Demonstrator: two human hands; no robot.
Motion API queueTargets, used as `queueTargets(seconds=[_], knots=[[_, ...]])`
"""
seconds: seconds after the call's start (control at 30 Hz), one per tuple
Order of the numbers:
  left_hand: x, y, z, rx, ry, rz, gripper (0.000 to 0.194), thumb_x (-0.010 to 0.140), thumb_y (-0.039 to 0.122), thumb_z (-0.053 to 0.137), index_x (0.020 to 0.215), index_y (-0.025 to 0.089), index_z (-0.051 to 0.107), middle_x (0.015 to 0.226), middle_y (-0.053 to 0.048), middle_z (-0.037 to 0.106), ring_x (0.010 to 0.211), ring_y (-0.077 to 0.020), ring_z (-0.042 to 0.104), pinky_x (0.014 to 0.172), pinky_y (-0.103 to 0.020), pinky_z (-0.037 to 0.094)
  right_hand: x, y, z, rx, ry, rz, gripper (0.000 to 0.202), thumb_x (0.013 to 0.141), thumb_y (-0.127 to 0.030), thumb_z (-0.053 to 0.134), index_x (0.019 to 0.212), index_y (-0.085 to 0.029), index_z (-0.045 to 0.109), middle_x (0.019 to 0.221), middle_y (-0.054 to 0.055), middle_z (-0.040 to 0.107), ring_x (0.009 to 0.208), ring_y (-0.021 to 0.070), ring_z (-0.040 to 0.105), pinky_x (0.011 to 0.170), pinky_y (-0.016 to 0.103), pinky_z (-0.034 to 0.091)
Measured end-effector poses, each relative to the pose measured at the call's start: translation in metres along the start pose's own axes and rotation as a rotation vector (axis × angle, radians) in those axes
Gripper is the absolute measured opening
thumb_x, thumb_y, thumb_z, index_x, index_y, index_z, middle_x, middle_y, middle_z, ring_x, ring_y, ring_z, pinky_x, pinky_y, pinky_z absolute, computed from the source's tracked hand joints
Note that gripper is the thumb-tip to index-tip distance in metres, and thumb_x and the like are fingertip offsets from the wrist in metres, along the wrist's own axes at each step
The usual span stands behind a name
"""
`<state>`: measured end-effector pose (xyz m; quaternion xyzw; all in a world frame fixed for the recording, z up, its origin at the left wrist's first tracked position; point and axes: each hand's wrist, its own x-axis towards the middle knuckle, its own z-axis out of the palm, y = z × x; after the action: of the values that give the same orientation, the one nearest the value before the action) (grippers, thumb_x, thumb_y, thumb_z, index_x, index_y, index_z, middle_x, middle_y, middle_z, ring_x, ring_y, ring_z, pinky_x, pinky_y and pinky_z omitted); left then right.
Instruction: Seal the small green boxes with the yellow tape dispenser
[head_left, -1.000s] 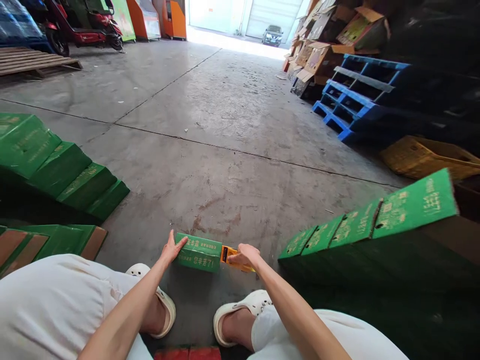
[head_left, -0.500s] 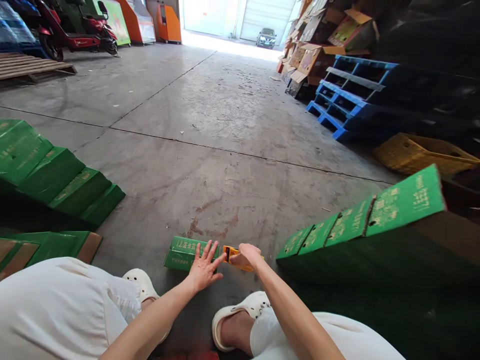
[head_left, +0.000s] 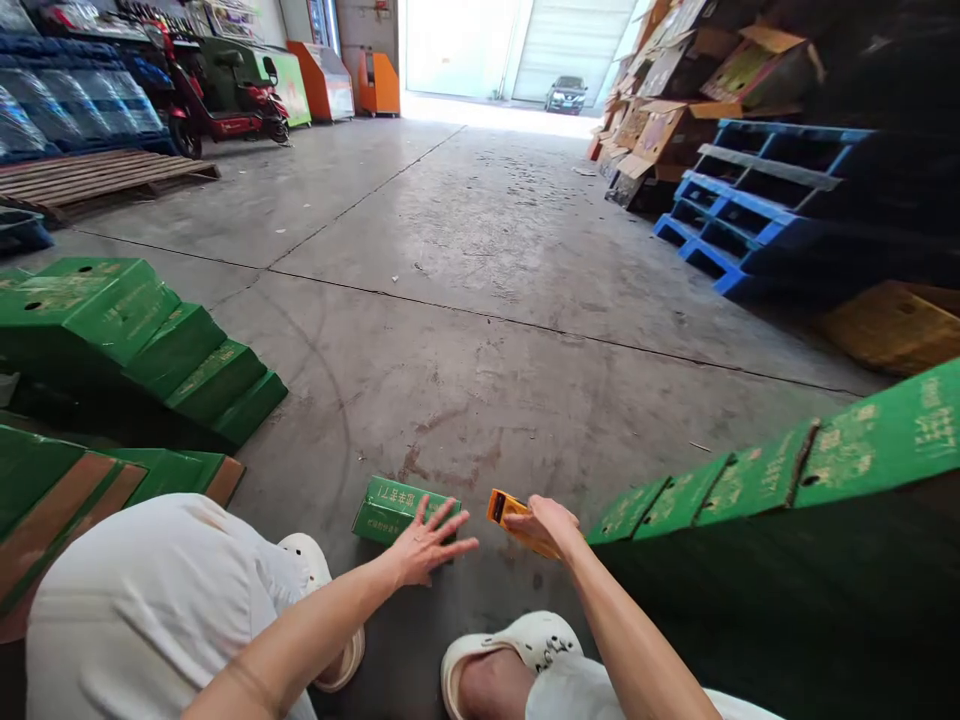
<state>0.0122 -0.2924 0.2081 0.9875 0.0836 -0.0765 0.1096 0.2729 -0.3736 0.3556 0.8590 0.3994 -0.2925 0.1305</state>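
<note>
A small green carton (head_left: 386,507) with pale printed writing lies on the concrete floor between my feet. My left hand (head_left: 431,542) is over its right end with the fingers spread; whether the palm presses on it I cannot tell. To the right of the carton, my right hand (head_left: 551,524) grips an orange hand tool (head_left: 516,517) with a dark end that points toward the carton. A gap separates the tool from the carton. My fingers and palm hide part of the tool, so its exact kind is unclear.
Stacked green cartons stand on my left (head_left: 176,350) and a leaning row of green cartons (head_left: 750,485) on my right. Farther off are blue pallets (head_left: 739,225), a wooden pallet (head_left: 112,175), cardboard boxes (head_left: 660,140), a yellow crate (head_left: 896,325) and a red scooter (head_left: 232,120).
The view has turned left, so everything appears farther right. My right hand with the orange tool has drawn away from the carton, widening the gap. My left hand stays spread over the carton.
</note>
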Motion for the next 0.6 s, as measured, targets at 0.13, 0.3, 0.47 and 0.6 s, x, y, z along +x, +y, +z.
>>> queueTargets(seconds=[0.13, 0.3, 0.47, 0.6], knots=[[-0.041, -0.038, -0.022, 0.005, -0.048, -0.344, 0.145, 0.055, 0.037, 0.100, 0.171, 0.043, 0.011, 0.178, -0.021, 0.013, 0.161, -0.0528, 0.011, 0.119, -0.082, 0.003, -0.006, -0.010, -0.009, 0.025, -0.011, -0.024, 0.048, 0.089, -0.052, 0.069, 0.114, -0.013, 0.080, 0.122, 0.024, 0.078, 0.117, 0.0375, 0.074, 0.089, 0.038, 0.055], [-0.039, -0.029, -0.018, -0.080, 0.051, -0.710, 0.127, 0.068, 0.046, 0.087, 0.172, 0.031, 0.015, 0.169, -0.026, 0.034, 0.154, -0.0511, 0.031, 0.123, -0.071, 0.014, -0.007, -0.017, -0.017, 0.081, 0.028, -0.050, 0.043, 0.087, -0.054, 0.071, 0.101, -0.015, 0.079, 0.117, 0.022, 0.079, 0.112, 0.0381, 0.074, 0.084, 0.038, 0.054], [-0.022, -0.021, -0.027, -0.309, 0.250, -0.810, 0.101, 0.079, 0.056, 0.077, 0.166, 0.024, 0.038, 0.168, -0.024, 0.038, 0.155, -0.0462, 0.032, 0.123, -0.065, 0.022, -0.005, -0.017, -0.025, 0.260, -0.079, -0.196, 0.055, 0.092, -0.069, 0.062, 0.076, -0.017, 0.071, 0.086, 0.013, 0.079, 0.079, 0.0259, 0.074, 0.061, 0.028, 0.049], [-0.011, -0.046, -0.066, -0.997, 0.447, -0.938, 0.064, 0.097, 0.064, 0.053, 0.141, 0.019, 0.065, 0.156, -0.020, 0.055, 0.147, -0.0366, 0.048, 0.120, -0.052, 0.039, -0.006, -0.031, -0.021, 0.584, -0.356, -0.402, 0.060, 0.084, -0.076, 0.066, 0.073, -0.017, 0.068, 0.069, 0.005, 0.070, 0.058, 0.0154, 0.060, 0.050, 0.024, 0.041]])
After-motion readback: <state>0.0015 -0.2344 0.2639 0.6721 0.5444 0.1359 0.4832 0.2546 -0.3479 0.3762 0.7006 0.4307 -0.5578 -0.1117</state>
